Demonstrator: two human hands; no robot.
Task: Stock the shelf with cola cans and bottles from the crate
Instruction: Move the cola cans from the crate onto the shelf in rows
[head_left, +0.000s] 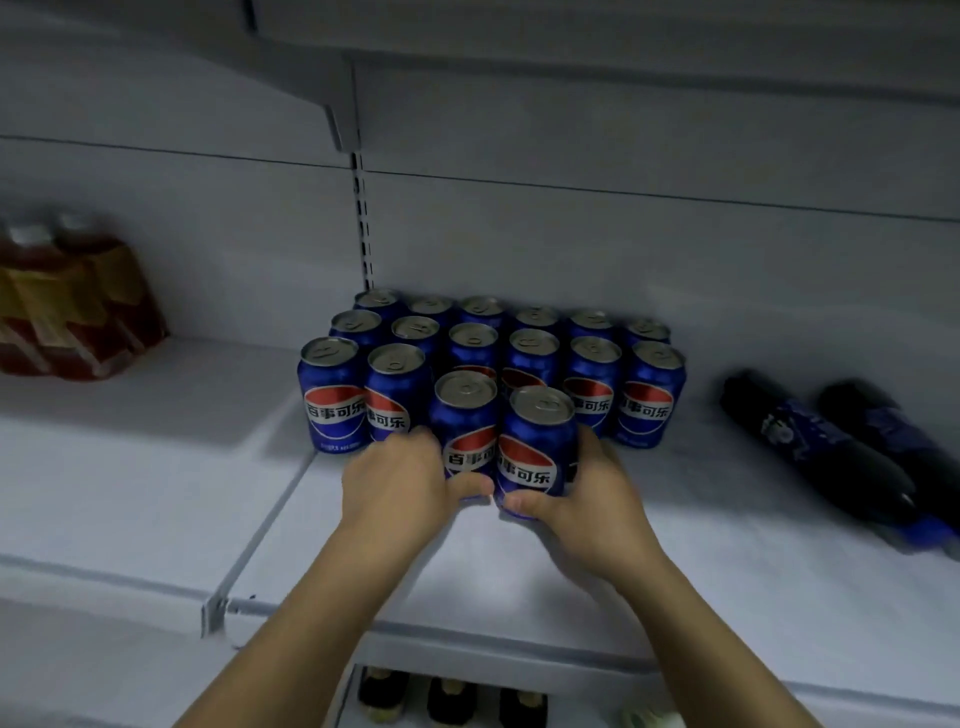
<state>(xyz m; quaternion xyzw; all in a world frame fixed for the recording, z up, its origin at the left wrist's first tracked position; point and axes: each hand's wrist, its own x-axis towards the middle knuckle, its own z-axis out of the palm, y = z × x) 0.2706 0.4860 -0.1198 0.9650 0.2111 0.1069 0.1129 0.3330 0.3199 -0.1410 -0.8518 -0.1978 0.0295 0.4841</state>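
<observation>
Risk lies in setting two cans down at once. The left hand (395, 483) wraps its fingers and thumb round the lower half of the first Pepsi can (464, 415). The right hand (589, 501) grasps the second Pepsi can (537, 441) the same way. The two cans touch side by side, roughly upright, just in front of the block of Pepsi cans (592, 364), which stands in three rows against the back wall of the shelf (675, 582). Whether their bases rest on the shelf I cannot tell, since the hands hide them. They look set to start a fourth row at the middle of the block.

Fingers curl behind each can, between it and the front row. Pushing further back could trap them or knock the standing cans, and one toppled can could roll into its neighbours. Letting go before the bases are flat could tip either can forward toward the shelf's open edge.

Two cola bottles (831, 467) lie on their sides well apart to the right. Being round, they could roll if the shelf is jolted, and they likely want standing up. A pack of red drinks (78, 306) sits far left, out of the way. The crate is not in view, so how much stock remains is unknown.
</observation>
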